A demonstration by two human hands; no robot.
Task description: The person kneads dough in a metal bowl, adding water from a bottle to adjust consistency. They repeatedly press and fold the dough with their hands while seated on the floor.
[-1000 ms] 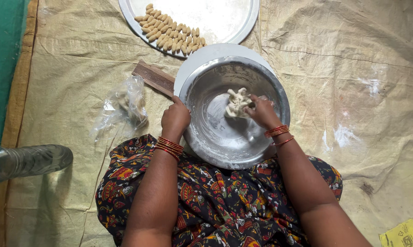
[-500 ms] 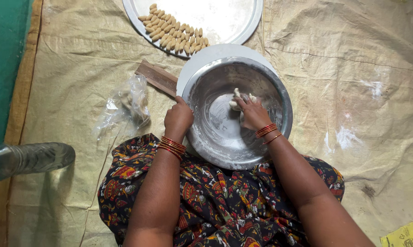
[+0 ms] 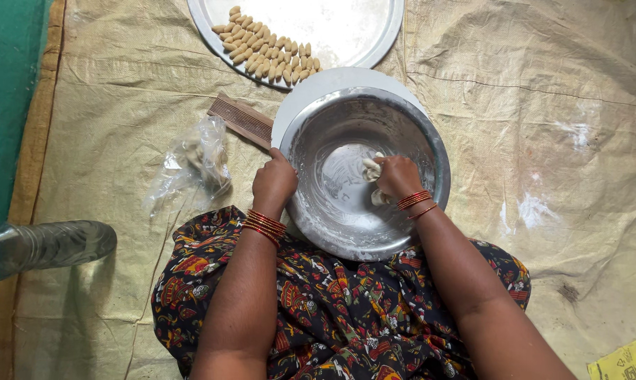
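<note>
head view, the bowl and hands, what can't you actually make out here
Head view:
- Most of the dough in the steel bowl is covered by the right hand, so its size and shape are hidden.
- The left hand fingers curl over the bowl rim, out of sight.
- The clear bag is crumpled and glary, so its contents are unclear.
- The tray of shaped pieces is cut off by the top edge.
</note>
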